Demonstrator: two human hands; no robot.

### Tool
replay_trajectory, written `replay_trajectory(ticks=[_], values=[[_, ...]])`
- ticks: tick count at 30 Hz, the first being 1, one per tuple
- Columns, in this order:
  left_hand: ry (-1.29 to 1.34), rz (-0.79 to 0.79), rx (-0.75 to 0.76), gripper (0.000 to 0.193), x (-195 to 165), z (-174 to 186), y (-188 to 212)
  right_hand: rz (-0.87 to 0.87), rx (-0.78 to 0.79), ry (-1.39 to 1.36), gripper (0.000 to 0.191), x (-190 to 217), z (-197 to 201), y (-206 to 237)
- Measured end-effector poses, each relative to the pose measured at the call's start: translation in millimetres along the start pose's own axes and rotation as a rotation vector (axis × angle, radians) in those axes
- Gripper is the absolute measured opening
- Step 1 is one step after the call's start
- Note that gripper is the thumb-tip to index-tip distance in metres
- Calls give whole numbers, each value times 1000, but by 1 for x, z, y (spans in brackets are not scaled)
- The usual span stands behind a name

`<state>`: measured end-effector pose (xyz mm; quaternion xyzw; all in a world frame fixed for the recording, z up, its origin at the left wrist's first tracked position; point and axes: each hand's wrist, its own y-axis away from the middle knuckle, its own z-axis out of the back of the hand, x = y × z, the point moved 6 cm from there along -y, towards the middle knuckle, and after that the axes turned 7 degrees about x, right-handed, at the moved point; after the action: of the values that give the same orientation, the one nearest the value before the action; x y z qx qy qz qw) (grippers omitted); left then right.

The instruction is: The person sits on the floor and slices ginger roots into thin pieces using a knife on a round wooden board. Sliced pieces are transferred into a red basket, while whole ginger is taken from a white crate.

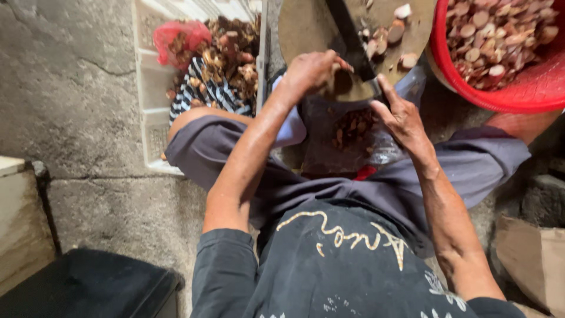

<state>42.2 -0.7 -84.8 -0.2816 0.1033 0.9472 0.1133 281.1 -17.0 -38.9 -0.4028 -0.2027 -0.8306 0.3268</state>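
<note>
A person sits low on a rough concrete floor, and the camera looks down over dark clothing to both bare forearms.

Ahead of the right hand and off to its right, a red basket is heaped with pale, round-cut slices. To the left of the left hand stands a white plastic crate, holding a pile of brown, unsliced roots, a red mesh bag and a striped cloth.

Just ahead of both hands lies a round wooden chopping board, with several cut slices scattered on its right part. A long dark blade runs across the board from the far edge down toward the hands.

Below the hands, between the knees, a clear plastic bag holds a small heap of brown peelings.

The left hand is curled over the near edge of the board, its grip closed around a small brown piece that is mostly hidden under the fingers. The right hand sits just right of it, at the blade's lower end, with the forefinger stretched up against the blade; whether the rest of its grip is pressed together on a handle cannot be told.
</note>
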Motion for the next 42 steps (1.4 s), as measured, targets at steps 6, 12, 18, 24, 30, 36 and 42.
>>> replay_trajectory(ticks=[6, 12, 18, 24, 30, 36, 42], values=[[279, 181, 214, 32, 32, -21, -8, -26, -49, 172, 61, 8, -2, 9], [361, 235, 102, 38, 30, -37, 6, -95, -76, 271, 61, 34, -3, 13], [303, 475, -108, 32, 13, -31, 25, -43, -62, 208, 62, 37, -16, 0], [498, 268, -372, 31, 9, -35, 34, 14, -139, 124, 62, 25, -24, 5], [567, 371, -353, 28, 25, -50, 37, -215, -72, -65, 63, -2, -31, 11], [695, 320, -105, 24, 24, -46, 47, -183, -117, -45, 64, -4, -5, 36], [362, 198, 300, 36, -41, -91, 55, -15, -96, 79, 60, 11, 12, 45]])
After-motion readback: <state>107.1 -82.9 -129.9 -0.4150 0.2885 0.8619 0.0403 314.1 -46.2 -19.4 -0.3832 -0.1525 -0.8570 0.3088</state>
